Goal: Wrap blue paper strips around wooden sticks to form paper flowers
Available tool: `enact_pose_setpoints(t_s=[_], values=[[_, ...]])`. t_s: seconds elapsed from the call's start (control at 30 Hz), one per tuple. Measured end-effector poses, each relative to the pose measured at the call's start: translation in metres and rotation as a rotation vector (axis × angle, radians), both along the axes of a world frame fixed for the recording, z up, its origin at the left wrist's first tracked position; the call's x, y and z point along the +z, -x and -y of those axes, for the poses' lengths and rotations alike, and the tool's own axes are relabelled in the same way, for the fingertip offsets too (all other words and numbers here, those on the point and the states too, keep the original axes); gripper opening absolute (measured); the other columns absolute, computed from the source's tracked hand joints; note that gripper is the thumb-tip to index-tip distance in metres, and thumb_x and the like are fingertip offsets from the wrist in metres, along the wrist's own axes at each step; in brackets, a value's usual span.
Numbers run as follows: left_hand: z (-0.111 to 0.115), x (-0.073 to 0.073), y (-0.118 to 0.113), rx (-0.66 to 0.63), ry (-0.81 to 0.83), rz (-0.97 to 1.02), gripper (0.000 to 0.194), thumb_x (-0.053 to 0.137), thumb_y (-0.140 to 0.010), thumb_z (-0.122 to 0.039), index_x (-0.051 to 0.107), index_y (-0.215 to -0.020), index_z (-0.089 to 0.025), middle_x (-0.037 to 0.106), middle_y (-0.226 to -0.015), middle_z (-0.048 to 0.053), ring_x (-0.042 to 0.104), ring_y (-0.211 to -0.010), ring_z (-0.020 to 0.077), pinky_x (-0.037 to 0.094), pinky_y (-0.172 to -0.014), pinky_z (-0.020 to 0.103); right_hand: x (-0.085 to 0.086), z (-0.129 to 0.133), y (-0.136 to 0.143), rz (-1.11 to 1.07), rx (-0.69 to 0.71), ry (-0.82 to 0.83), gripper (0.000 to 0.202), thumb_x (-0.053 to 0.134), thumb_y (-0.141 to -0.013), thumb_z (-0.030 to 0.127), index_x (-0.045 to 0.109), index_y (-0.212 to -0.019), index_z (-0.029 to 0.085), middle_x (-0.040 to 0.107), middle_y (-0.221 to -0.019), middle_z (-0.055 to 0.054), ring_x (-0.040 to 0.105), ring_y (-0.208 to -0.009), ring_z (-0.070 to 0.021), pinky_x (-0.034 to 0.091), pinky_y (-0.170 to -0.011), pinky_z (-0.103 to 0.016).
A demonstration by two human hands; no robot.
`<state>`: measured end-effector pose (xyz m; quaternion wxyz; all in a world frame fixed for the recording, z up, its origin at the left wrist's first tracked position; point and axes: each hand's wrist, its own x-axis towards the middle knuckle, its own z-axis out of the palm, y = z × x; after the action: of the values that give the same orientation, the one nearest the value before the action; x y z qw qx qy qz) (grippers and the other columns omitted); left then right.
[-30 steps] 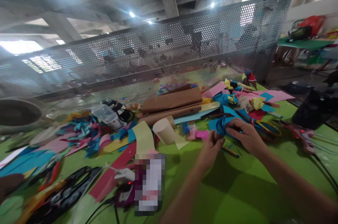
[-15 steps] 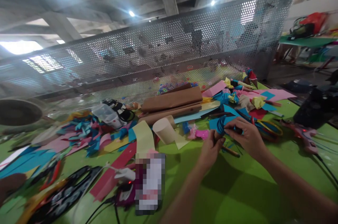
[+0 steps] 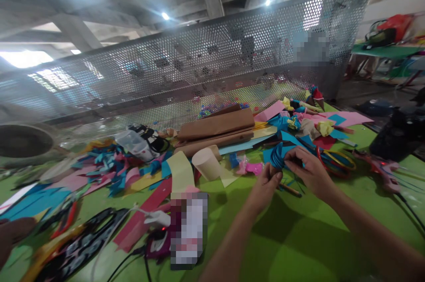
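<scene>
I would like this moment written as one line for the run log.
left hand: holds layered blue paper; right hand: close beside it; surface: green table; leftward: cream paper roll

Noted from where I stand: both forearms bare, uncovered right down to the wrists. Left forearm (image 3: 237, 237), over the near part of the green tabletop (image 3: 292, 251), smooth in outline, broad and soft-edged low down, narrowing evenly to a slim wrist. Right forearm (image 3: 361, 220), over the tabletop's near right part, looks long, same taper. Left hand (image 3: 267, 187) and right hand (image 3: 310, 169), above the tabletop, both ungloved: slender fingers, lightly marked knuckles. Fingernails too small to make out.
</scene>
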<state>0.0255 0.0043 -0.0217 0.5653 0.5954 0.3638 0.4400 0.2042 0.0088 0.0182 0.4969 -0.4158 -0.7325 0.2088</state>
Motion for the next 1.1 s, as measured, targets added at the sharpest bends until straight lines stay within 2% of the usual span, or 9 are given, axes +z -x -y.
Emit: enact_pose_setpoints(t_s=[0.2,0.37,0.47,0.67,0.9,1.1], values=[[-0.003,-0.006,0.002,-0.017,-0.01,0.028,0.039,0.064,-0.089,-0.053,0.058,-0.11,-0.02,0.055,-0.094,0.001,0.049,-0.085,0.015,0.046,-0.087,0.031,0.002,0.001,0.0,-0.023,0.005,0.004,0.008,0.06,-0.094,0.028,0.062,-0.089,0.022,0.063,-0.089,-0.004,0.061,-0.085,-0.0199,0.05,-0.076,-0.032],[-0.002,-0.001,0.003,0.02,0.002,0.012,0.037,0.064,-0.09,-0.051,0.058,-0.108,-0.02,0.058,-0.098,0.003,0.052,-0.091,0.0167,0.046,-0.09,0.033,0.008,0.003,-0.001,-0.071,-0.054,-0.002,0.007,0.062,-0.094,0.029,0.064,-0.094,0.022,0.064,-0.088,-0.003,0.061,-0.08,-0.0179,0.049,-0.072,-0.03],[-0.001,0.005,0.002,0.027,0.016,0.021,0.038,0.066,-0.088,-0.051,0.057,-0.107,-0.019,0.057,-0.096,0.002,0.051,-0.088,0.016,0.046,-0.087,0.031,0.009,0.004,-0.001,-0.055,-0.059,-0.036,0.006,0.063,-0.093,0.027,0.066,-0.093,0.022,0.065,-0.088,-0.003,0.06,-0.078,-0.0175,0.048,-0.071,-0.03],[0.0,0.007,-0.001,0.013,0.014,0.021,0.039,0.066,-0.087,-0.053,0.054,-0.101,-0.019,0.049,-0.086,-0.001,0.043,-0.077,0.0135,0.042,-0.074,0.027,0.004,0.003,-0.001,0.046,-0.007,-0.07,0.006,0.063,-0.093,0.021,0.068,-0.092,0.023,0.067,-0.093,-0.005,0.064,-0.089,-0.0203,0.052,-0.079,-0.033],[0.003,0.011,0.0,0.009,0.013,0.014,0.038,0.065,-0.088,-0.053,0.054,-0.101,-0.019,0.051,-0.087,0.0,0.046,-0.081,0.0149,0.043,-0.082,0.029,0.004,0.003,-0.001,0.127,-0.029,-0.069,0.006,0.06,-0.093,0.017,0.062,-0.09,0.022,0.064,-0.095,-0.005,0.062,-0.088,-0.0201,0.05,-0.076,-0.032],[0.001,0.006,0.001,0.005,0.025,0.059,0.043,0.067,-0.086,-0.057,0.058,-0.103,-0.019,0.053,-0.09,0.001,0.048,-0.085,0.016,0.043,-0.087,0.03,0.002,0.001,-0.002,0.108,-0.015,-0.064,0.006,0.059,-0.093,0.018,0.061,-0.09,0.022,0.062,-0.094,-0.005,0.061,-0.088,-0.0202,0.049,-0.075,-0.031]])
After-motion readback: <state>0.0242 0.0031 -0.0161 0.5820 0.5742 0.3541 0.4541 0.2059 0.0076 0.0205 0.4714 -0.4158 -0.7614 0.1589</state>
